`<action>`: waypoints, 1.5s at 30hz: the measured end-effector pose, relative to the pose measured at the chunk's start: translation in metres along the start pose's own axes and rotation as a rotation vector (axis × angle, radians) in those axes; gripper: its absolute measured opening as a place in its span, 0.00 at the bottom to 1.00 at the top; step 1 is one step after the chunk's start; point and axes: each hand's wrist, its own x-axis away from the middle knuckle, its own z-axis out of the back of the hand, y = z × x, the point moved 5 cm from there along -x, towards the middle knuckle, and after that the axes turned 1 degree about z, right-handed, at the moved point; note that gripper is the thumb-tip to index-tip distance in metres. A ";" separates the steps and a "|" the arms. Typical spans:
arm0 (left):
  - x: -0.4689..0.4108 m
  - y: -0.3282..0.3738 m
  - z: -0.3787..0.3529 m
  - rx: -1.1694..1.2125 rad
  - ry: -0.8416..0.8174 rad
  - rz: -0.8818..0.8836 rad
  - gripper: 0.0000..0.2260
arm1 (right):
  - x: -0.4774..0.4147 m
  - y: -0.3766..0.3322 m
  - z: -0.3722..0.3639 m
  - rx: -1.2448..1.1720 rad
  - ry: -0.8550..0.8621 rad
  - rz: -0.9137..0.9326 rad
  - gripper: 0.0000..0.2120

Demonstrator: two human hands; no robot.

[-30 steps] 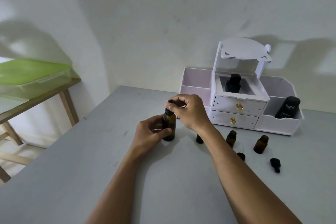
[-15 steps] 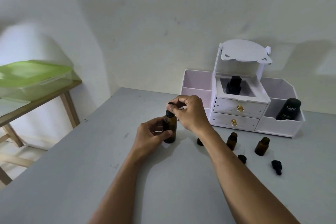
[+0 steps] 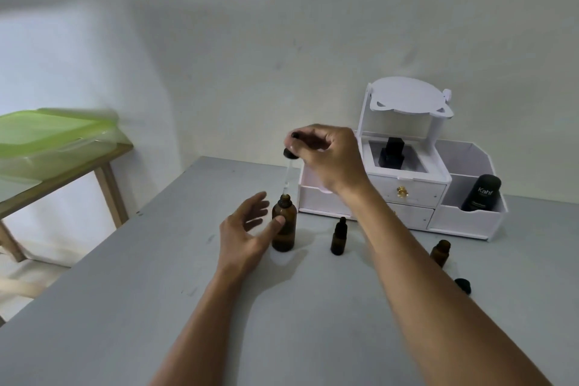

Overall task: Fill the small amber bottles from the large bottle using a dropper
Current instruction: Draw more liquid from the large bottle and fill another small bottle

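Note:
The large amber bottle (image 3: 284,224) stands uncapped on the grey table (image 3: 156,307). My right hand (image 3: 329,157) holds the dropper (image 3: 290,163) by its black bulb above the bottle, the clear glass tube pointing down to just over the bottle's mouth. My left hand (image 3: 247,229) is spread open beside the bottle, its thumb resting on the bottle's side. A small amber bottle with a black cap (image 3: 339,236) stands to the right of the large one. Another small amber bottle, uncapped (image 3: 440,252), stands further right, partly behind my right forearm.
A white desk organiser (image 3: 404,194) with drawers stands at the back against the wall, with a black container (image 3: 481,193) in its right bin. A loose black cap (image 3: 463,285) lies at right. A wooden side table with a green-lidded box (image 3: 53,138) stands at left.
My right hand has lifted the dropper out of the large bottle. My left hand has loosened from gripping the bottle to an open spread with only the thumb touching.

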 end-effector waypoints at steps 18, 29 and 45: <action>0.067 0.067 -0.133 -0.105 -0.342 -0.044 0.23 | 0.044 0.021 0.171 0.049 0.249 -0.102 0.05; 0.058 0.032 -0.180 -0.156 -0.346 0.127 0.27 | 0.055 0.057 0.179 0.155 0.231 -0.188 0.04; 0.053 0.029 -0.186 -0.141 -0.313 0.050 0.13 | 0.053 0.076 0.171 0.196 0.176 -0.185 0.05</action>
